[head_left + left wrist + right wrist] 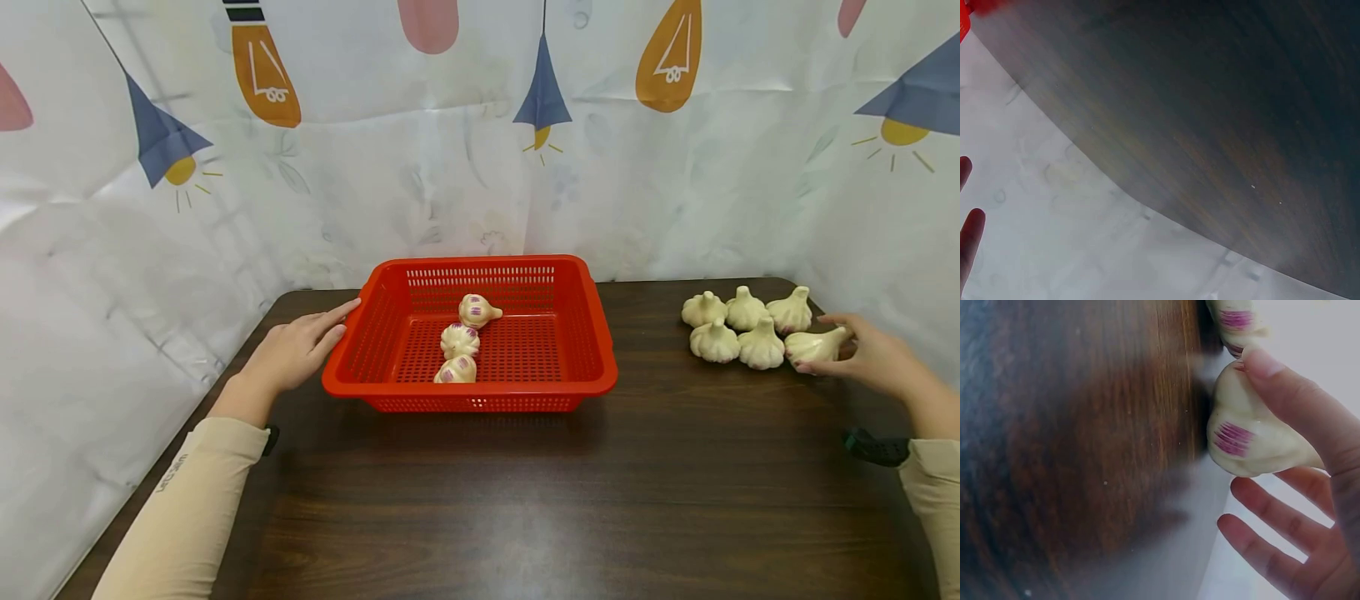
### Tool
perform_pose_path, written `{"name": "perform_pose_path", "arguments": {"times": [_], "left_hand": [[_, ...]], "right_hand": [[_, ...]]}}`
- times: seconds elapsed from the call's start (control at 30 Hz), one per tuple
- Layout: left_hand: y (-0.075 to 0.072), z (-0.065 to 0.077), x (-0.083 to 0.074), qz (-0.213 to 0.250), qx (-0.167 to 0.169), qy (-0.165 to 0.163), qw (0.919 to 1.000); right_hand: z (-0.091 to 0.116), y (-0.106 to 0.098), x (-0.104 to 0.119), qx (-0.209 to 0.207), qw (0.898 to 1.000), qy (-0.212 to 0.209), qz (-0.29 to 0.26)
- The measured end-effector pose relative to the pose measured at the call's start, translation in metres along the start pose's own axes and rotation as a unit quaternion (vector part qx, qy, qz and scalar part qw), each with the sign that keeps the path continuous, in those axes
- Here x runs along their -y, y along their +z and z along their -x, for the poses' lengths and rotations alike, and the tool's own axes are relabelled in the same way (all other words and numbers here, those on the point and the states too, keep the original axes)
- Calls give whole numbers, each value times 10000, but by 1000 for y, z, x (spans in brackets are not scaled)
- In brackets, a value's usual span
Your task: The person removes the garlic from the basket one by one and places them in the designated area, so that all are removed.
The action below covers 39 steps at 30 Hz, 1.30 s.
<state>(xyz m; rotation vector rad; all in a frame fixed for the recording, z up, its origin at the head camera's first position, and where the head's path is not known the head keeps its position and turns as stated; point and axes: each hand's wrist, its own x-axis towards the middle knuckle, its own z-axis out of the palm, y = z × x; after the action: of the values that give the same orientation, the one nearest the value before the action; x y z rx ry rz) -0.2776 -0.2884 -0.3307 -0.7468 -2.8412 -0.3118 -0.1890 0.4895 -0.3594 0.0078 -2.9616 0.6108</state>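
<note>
A red plastic basket (480, 388) with slotted sides stands toward the back of the table. Three cream garlic bulbs with purple streaks lie in it, the middle garlic bulb (460, 341) among them. My left hand (288, 348) touches the basket's left rim with fairly straight fingers; two fingertips (971, 234) show in the left wrist view. At the right, my right hand (877, 354) pinches a garlic bulb (813, 347), thumb on one side and fingers opposite. This same garlic bulb (1250, 425) lies on its side, purple streaks showing, in the right wrist view.
Beside the held one, several more garlic bulbs (761, 343) sit close together in two rows. The dark wooden table (480, 492) extends in front of the basket. A patterned white cloth (465, 183) hangs behind and at the sides.
</note>
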Motion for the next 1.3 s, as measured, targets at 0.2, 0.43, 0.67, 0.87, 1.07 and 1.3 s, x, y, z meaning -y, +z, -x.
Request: {"name": "perform_pose_path", "arguments": {"times": [0.2, 0.43, 0.67, 0.87, 1.07, 1.3], "left_hand": [[1, 0, 1, -10, 9, -9, 10000], [1, 0, 1, -10, -35, 16, 10000], [0, 1, 0, -3, -33, 22, 10000], [-1, 1, -1, -3, 3, 15, 10000], [-1, 2, -1, -18, 24, -3, 10000], [-1, 1, -1, -25, 44, -10, 10000]], "right_hand": [[1, 1, -3, -72, 9996, -161, -230], [9, -3, -4, -12, 9982, -48, -591], [14, -10, -6, -431, 9977, -80, -508], [17, -14, 7, -1396, 9878, -211, -661], [16, -24, 35, -1588, 9832, -499, -744], [11, -33, 59, -1556, 9835, -806, -452]]}}
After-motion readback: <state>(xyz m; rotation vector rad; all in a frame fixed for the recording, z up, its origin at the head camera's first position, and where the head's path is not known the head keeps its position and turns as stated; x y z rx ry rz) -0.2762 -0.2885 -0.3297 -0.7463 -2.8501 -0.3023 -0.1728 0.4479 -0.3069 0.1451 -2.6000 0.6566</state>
